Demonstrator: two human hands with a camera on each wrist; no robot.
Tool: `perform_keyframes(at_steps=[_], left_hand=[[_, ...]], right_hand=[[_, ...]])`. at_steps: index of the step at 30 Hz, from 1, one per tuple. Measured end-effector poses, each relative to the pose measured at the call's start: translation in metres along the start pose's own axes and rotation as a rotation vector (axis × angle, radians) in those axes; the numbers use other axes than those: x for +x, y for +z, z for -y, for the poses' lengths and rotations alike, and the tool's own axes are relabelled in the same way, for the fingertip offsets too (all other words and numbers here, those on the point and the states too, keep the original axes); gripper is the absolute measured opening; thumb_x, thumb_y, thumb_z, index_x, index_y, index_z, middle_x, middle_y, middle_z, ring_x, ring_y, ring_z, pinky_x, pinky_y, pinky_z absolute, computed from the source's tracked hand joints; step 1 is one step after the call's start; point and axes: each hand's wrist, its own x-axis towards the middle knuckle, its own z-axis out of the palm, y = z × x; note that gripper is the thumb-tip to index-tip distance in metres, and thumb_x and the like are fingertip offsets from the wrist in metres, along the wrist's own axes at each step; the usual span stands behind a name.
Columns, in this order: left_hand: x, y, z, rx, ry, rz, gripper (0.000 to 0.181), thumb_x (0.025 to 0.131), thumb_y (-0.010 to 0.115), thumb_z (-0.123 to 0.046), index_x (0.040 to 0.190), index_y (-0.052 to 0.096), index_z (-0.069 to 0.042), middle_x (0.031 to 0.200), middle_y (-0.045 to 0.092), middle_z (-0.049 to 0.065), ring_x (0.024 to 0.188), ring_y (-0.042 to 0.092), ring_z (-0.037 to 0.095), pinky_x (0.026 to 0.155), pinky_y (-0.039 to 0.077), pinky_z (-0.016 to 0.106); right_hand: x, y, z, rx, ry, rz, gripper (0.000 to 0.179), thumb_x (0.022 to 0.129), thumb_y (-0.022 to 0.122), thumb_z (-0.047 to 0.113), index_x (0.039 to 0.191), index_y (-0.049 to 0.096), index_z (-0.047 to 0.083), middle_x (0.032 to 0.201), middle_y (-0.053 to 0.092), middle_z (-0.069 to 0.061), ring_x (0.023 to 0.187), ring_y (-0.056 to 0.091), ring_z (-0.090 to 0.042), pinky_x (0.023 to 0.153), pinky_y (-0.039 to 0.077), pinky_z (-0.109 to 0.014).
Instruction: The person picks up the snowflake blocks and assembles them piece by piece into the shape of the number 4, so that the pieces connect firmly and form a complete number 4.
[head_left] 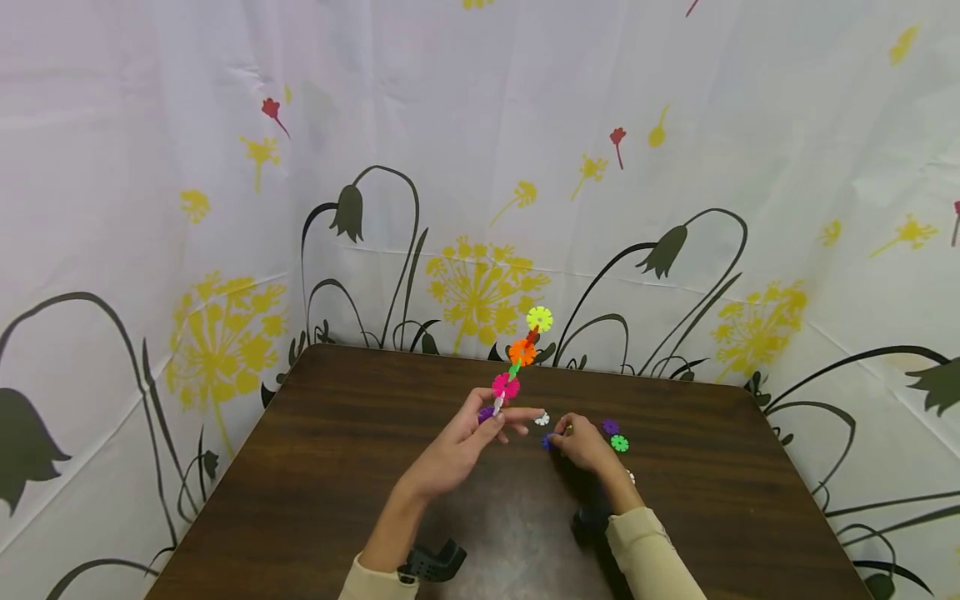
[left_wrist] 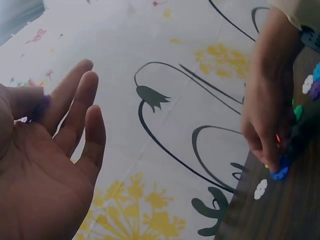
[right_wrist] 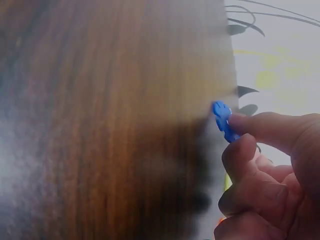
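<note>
Fingers [left_wrist: 86, 90] of L hand [head_left: 459, 439] are grasping the chain [head_left: 522, 352]: thumb and index pinch its purple disc [head_left: 486, 414] at the low end, and the other fingers are stretched out, more or less straight. Chain is held in the air above the table [head_left: 337, 467], tilted up and to the right in head view. From low to top, after purple, come white disc [head_left: 498, 404], pink disc [head_left: 506, 387], green disc [head_left: 515, 370], red disc [head_left: 532, 336] after the orange one, then yellow disc [head_left: 539, 319]. R hand [head_left: 585, 442] pinches the blue disc [right_wrist: 223, 119] btw thumb and index, w/ its other fingers curled; blue disc is low over the table, but I cannot tell if it touches. Some yellow shows by R hand too, too small to tell what. Near blue disc, a loose white disc [head_left: 543, 421] lies on table. On the other side of R hand lie a 2nd purple disc [head_left: 611, 427] and a 2nd green disc [head_left: 619, 443], side by side. Approx. behind R wrist, a 3rd white disc [head_left: 632, 477] is partly hidden. Turquoise disc [left_wrist: 317, 72] shows at right edge of L-wrist view. Flower-print cloth [head_left: 465, 125] hangs behind.
</note>
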Motion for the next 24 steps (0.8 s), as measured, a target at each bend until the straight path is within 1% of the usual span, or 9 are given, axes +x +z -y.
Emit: perform_keyframes(at_steps=[3, 7, 8, 10, 13, 16, 19, 21, 24], left_hand=[[0.001, 0.001, 0.002, 0.043, 0.005, 0.006, 0.023, 0.119, 0.036, -0.023, 0.133, 0.039, -0.005, 0.142, 0.072, 0.010, 0.123, 0.067, 0.027, 0.101, 0.052, 0.035], [0.003, 0.004, 0.004, 0.089, -0.010, -0.012, 0.024, 0.119, 0.036, -0.024, 0.130, 0.047, -0.005, 0.125, 0.074, 0.015, 0.104, 0.065, 0.028, 0.088, 0.052, 0.027], [0.003, 0.005, 0.005, 0.102, -0.011, -0.019, 0.025, 0.119, 0.036, -0.024, 0.129, 0.049, -0.006, 0.118, 0.072, 0.016, 0.097, 0.063, 0.026, 0.084, 0.052, 0.026], [0.003, 0.006, 0.007, 0.121, -0.009, -0.034, 0.023, 0.119, 0.037, -0.022, 0.119, 0.052, -0.005, 0.101, 0.065, 0.014, 0.085, 0.059, 0.019, 0.077, 0.050, 0.023], [0.003, 0.008, 0.010, 0.122, 0.023, -0.045, 0.019, 0.118, 0.039, -0.015, 0.108, 0.049, -0.002, 0.085, 0.050, 0.007, 0.074, 0.047, 0.010, 0.070, 0.043, 0.023], [0.004, 0.010, 0.013, 0.110, 0.054, -0.050, 0.013, 0.116, 0.041, -0.009, 0.109, 0.046, 0.000, 0.081, 0.040, 0.002, 0.072, 0.039, 0.008, 0.068, 0.036, 0.024], [0.004, 0.010, 0.013, 0.105, 0.047, -0.058, 0.013, 0.116, 0.044, -0.009, 0.116, 0.046, 0.003, 0.083, 0.038, 0.001, 0.074, 0.038, 0.009, 0.070, 0.034, 0.025], [0.004, 0.010, 0.013, 0.122, 0.026, -0.073, 0.015, 0.116, 0.045, -0.010, 0.120, 0.048, 0.003, 0.085, 0.040, 0.002, 0.077, 0.041, 0.011, 0.072, 0.038, 0.025], [0.004, 0.010, 0.012, 0.172, -0.005, -0.117, 0.016, 0.114, 0.052, -0.013, 0.120, 0.053, 0.001, 0.088, 0.050, 0.003, 0.081, 0.052, 0.018, 0.076, 0.047, 0.024]], right_hand=[[-0.001, -0.002, -0.001, 0.055, -0.023, 0.004, 0.018, 0.100, 0.074, 0.016, 0.091, 0.063, 0.005, 0.068, 0.061, -0.001, 0.062, 0.053, -0.014, 0.057, 0.040, -0.027], [-0.003, -0.007, 0.001, 0.090, -0.033, -0.016, 0.022, 0.103, 0.072, 0.022, 0.090, 0.064, 0.005, 0.065, 0.060, 0.000, 0.057, 0.047, -0.012, 0.053, 0.036, -0.026], [-0.004, -0.009, 0.004, 0.096, -0.035, -0.027, 0.024, 0.104, 0.071, 0.023, 0.090, 0.064, 0.006, 0.064, 0.060, 0.000, 0.056, 0.046, -0.012, 0.053, 0.036, -0.026], [-0.007, -0.013, 0.010, 0.116, -0.044, -0.050, 0.027, 0.106, 0.069, 0.026, 0.090, 0.065, 0.004, 0.063, 0.060, 0.000, 0.055, 0.045, -0.012, 0.052, 0.035, -0.026], [-0.015, -0.022, 0.023, 0.171, -0.060, -0.067, 0.032, 0.108, 0.066, 0.032, 0.090, 0.066, 0.005, 0.065, 0.060, 0.001, 0.058, 0.047, -0.013, 0.055, 0.036, -0.027], [-0.023, -0.033, 0.038, 0.274, -0.087, -0.063, 0.034, 0.110, 0.063, 0.034, 0.090, 0.065, 0.006, 0.069, 0.060, 0.000, 0.062, 0.049, -0.014, 0.057, 0.037, -0.026], [-0.031, -0.042, 0.052, 0.386, -0.121, -0.051, 0.036, 0.111, 0.061, 0.035, 0.091, 0.064, 0.006, 0.072, 0.058, -0.004, 0.062, 0.048, -0.014, 0.055, 0.036, -0.024], [-0.036, -0.046, 0.060, 0.430, -0.157, -0.044, 0.038, 0.112, 0.060, 0.036, 0.092, 0.062, 0.003, 0.072, 0.056, -0.006, 0.059, 0.044, -0.014, 0.052, 0.033, -0.022], [-0.045, -0.053, 0.073, 0.459, -0.217, -0.035, 0.044, 0.112, 0.060, 0.038, 0.093, 0.060, -0.002, 0.069, 0.055, -0.006, 0.054, 0.040, -0.012, 0.049, 0.031, -0.022]])
